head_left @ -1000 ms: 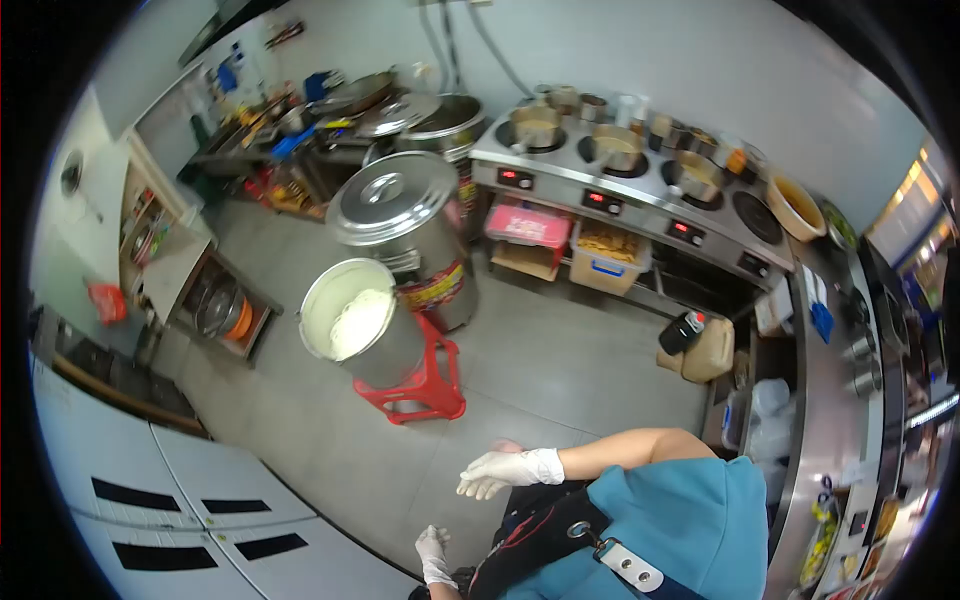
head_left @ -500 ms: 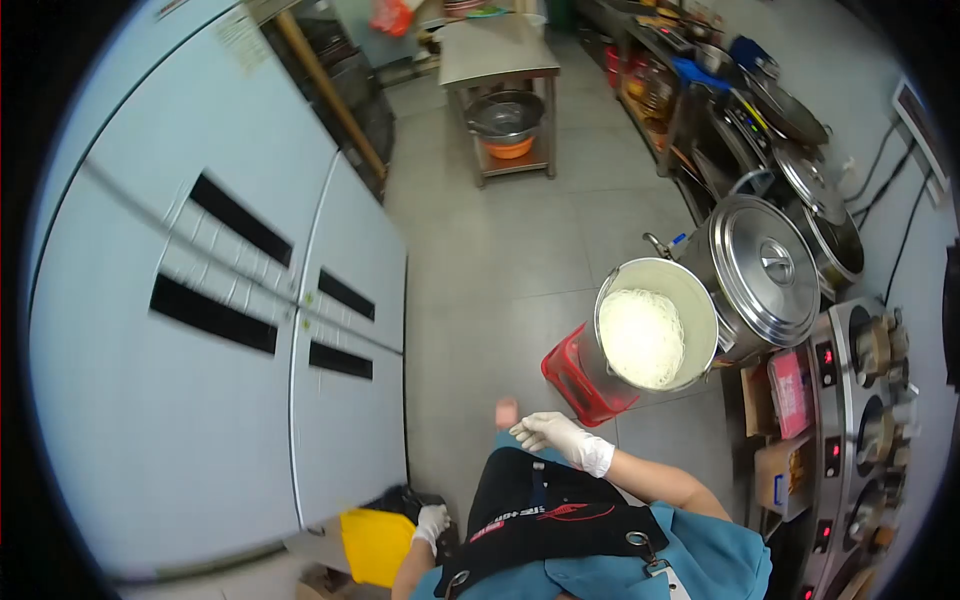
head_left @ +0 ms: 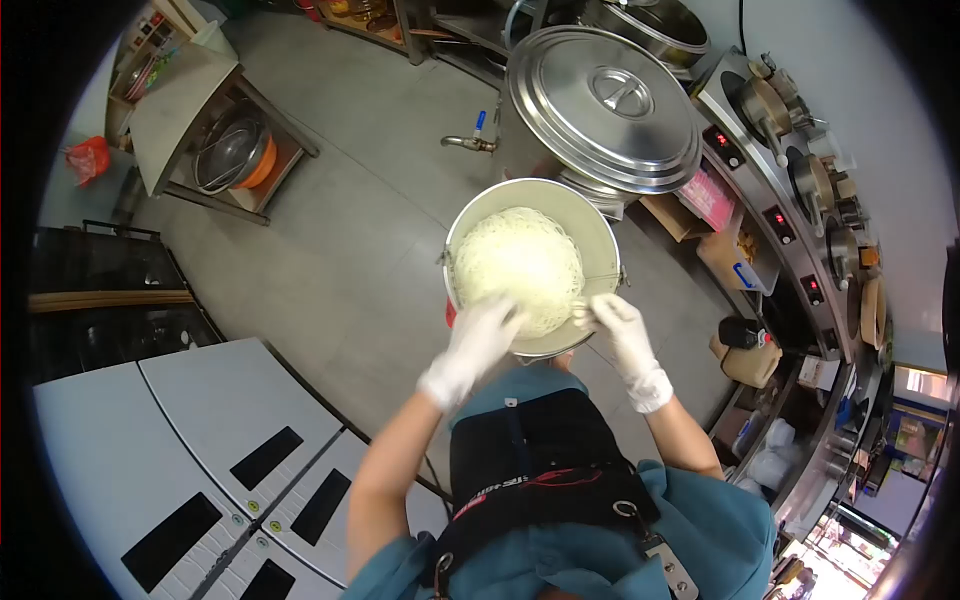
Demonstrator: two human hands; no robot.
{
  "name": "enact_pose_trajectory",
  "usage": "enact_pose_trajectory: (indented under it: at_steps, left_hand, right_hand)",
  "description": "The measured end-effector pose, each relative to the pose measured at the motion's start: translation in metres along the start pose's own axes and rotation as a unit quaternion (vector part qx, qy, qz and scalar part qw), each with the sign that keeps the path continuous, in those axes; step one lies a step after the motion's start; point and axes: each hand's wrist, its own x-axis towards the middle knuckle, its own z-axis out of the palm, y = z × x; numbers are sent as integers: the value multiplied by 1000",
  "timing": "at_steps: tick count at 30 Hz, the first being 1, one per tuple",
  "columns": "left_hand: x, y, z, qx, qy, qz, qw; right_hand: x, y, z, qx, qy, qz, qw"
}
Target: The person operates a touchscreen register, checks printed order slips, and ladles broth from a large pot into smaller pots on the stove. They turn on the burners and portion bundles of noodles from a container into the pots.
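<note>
- Big lidded pot (head_left: 600,110): stands past the bucket, off to its right.
- Bucket (head_left: 598,240): straight in front of me, mouth up.
- Noodles (head_left: 515,262): a pale, roundish heap inside the bucket, with no clear long axis; most of it lies ahead of my left fingers (head_left: 497,318), and ahead and leftward of my right fingers (head_left: 597,312).
- Left fingers: nearer the heap's middle, at its near side; blurred, so I cannot tell whether they grip.
- Right fingers: curled by the heap's right edge; whether they pinch strands, I cannot tell.
</note>
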Motion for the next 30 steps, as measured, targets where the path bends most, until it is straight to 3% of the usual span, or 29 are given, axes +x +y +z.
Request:
enact_pose_trajectory:
  at_steps: [1,3,4,6,7,9,10,14,16,20,21,22,23,25,27,30]
  left_hand:
    - [44,-1,14,51,-88,24,994]
    - [118,-39,73,238,-168,71,954]
    - [139,-59,98,238,-167,65,955]
    - [157,-87,136,397,-193,18,897]
    - [158,-76,145,397,-201,13,896]
    - [143,-48,165,420,-252,-90,867]
    - [132,-63,197,463,-245,-51,850]
    - [112,-67,234,487,-254,-88,831]
    - [122,-54,206,355,-265,-209,871]
    - [109,-33,140,223,-179,-260,922]
    - [104,-30,124,8,-79,-294,953]
    - [99,-26,113,-208,27,-304,929]
    - [94,-23,98,-204,38,-303,930]
    - [89,48,40,5,-23,-198,980]
    - [83,52,19,-70,18,-200,977]
    - [76,137,-44,-130,81,-146,977]
  right_hand:
    - [-5,2,-22,47,25,10,999]
    - [-12,8,-59,95,44,22,994]
    - [-15,13,-78,103,41,33,993]
    - [-25,27,-117,117,37,58,991]
    - [-30,33,-138,104,34,76,991]
    - [-34,39,-178,91,28,103,990]
    - [-36,43,-194,110,43,120,986]
    - [-15,37,-239,195,51,198,959]
    - [-4,19,-253,198,31,191,961]
    - [10,0,-272,183,-5,159,970]
    - [13,-4,-274,182,-5,148,972]
    - [17,-4,-275,195,-10,148,969]
    - [20,-7,-272,196,-20,143,970]
    - [23,-14,-264,196,-47,157,967]
    - [27,-21,-255,178,-89,151,968]
    - [31,-37,-233,114,-141,133,974]
